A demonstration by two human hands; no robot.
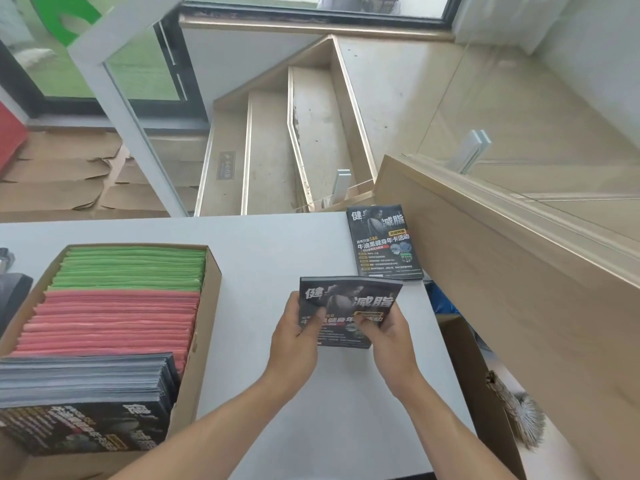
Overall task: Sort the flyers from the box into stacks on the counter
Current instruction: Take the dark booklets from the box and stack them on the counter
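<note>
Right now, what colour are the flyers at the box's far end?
Green, at the far end of the box, beyond the red ones; head view.

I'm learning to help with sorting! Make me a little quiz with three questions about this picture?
1. True or false: both hands grip the bundle of black flyers.
2. Which colour of flyers sits at the far end of the box? A) green B) blue C) yellow
3. Fill in: the finished black stack lies on the white ____, near its far right corner.

Key:
1. True: the left hand and the right hand both hold it.
2. A: the green flyers lie beyond the red flyers.
3. counter
</note>
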